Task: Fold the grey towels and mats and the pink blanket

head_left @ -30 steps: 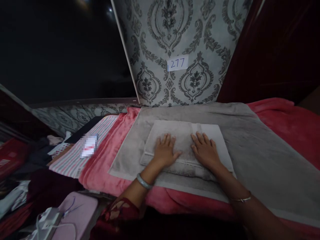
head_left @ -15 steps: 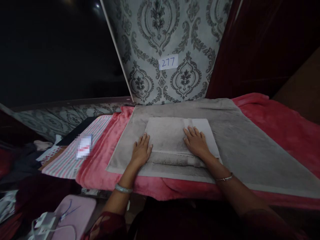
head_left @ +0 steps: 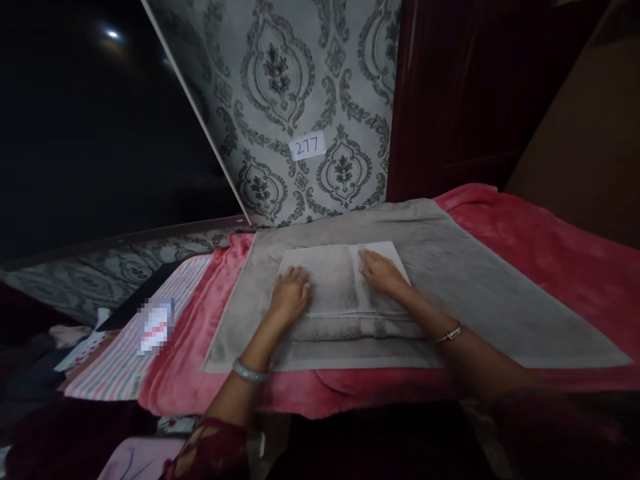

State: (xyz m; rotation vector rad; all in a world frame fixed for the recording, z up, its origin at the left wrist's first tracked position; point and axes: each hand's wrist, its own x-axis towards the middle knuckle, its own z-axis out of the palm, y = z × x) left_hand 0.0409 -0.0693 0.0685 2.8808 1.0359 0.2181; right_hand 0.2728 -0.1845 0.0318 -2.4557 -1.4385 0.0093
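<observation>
A large grey towel (head_left: 475, 300) lies spread out, with a folded grey bundle (head_left: 325, 287) near its front middle. The bundle's right part is paler and smooth, and I cannot tell whether that is cloth or something else. My left hand (head_left: 290, 293) rests on the bundle's left side, fingers stretched and a little blurred. Over the right part, my right hand (head_left: 383, 272) has its fingers bent and closed at the upper edge, where the grey cloth meets the paler area. Its fingertips are partly hidden and seem to pinch the cloth.
A red fleece blanket (head_left: 540, 233) lies under the towel. Striped cloth (head_left: 120, 363) is at the left, with a blurred-out item (head_left: 155, 328) on it. A dark screen (head_left: 100, 133) and patterned wall (head_left: 310, 80) stand behind. A pink stool-like surface (head_left: 145, 457) is below left.
My right hand has gone from lying flat with spread fingers to curled fingers, and a ridge shows in the cloth beside it. My left hand stays on the left side. The view has shifted right.
</observation>
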